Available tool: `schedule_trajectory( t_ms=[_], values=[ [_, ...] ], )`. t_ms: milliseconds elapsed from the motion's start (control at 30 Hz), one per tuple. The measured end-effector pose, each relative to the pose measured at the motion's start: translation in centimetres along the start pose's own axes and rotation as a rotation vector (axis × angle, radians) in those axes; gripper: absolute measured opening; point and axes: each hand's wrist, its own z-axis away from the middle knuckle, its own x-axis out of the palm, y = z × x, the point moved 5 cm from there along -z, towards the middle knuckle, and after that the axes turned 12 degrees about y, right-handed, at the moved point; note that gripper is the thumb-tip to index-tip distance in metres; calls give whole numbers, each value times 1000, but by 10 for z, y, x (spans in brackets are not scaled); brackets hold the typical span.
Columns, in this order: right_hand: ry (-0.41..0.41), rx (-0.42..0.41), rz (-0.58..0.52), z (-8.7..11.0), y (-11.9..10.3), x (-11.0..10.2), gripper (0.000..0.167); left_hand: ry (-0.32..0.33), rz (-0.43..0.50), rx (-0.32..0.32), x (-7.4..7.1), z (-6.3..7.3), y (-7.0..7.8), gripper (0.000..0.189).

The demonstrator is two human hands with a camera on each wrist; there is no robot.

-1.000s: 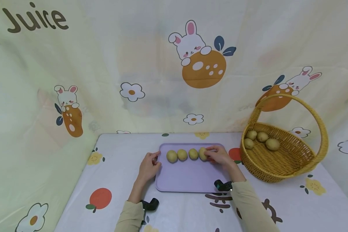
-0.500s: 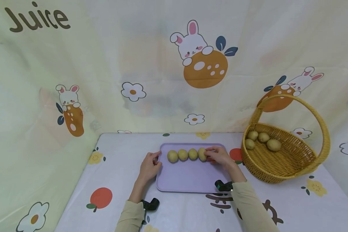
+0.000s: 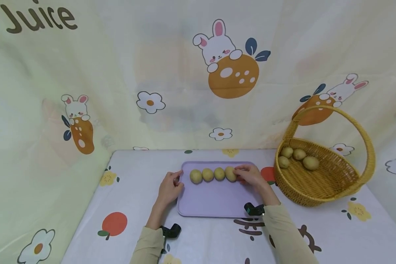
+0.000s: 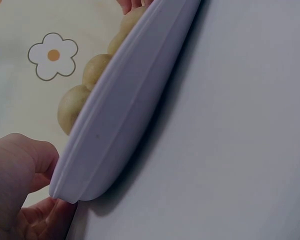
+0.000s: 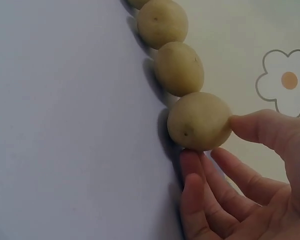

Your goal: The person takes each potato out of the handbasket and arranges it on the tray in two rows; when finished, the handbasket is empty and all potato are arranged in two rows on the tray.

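Note:
A lilac tray (image 3: pixel 211 201) lies on the table with several potatoes in a row along its far side. My left hand (image 3: pixel 167 189) holds the tray's left edge; in the left wrist view, its fingers (image 4: pixel 40 155) meet the rim at the near corner. At the row's right end, my right hand (image 3: pixel 249 176) grips the last potato (image 3: pixel 230 173). The right wrist view has the thumb (image 5: pixel 260 127) on one side of this potato and the fingers against its near end. It touches or nearly touches its neighbour potato (image 5: pixel 179 69).
To the right of the tray stands a yellow wicker basket (image 3: pixel 303 200) with a tall arched handle. Several potatoes sit at its left end. A printed cloth (image 3: pixel 142 205) covers the table, and a patterned curtain (image 3: pixel 171 66) hangs behind.

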Motion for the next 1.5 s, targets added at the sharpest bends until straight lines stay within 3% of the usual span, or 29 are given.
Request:
schedule_trajectory(
  t_ms=[600, 867, 1133, 1500],
  values=[
    [17, 2, -56, -5, 1, -2, 36, 10, -5, 11, -3, -4, -1, 52],
    [33, -38, -54, 0, 1, -4, 40, 12, -1, 22, -2, -2, 1, 51],
    [60, -94, 1, 0, 3, -3, 30, 14, -2, 21, -1, 1, 0, 50],
    [57, -74, -3, -3, 4, -5, 34, 26, 4, 31, -2, 2, 1, 50]
  ],
)
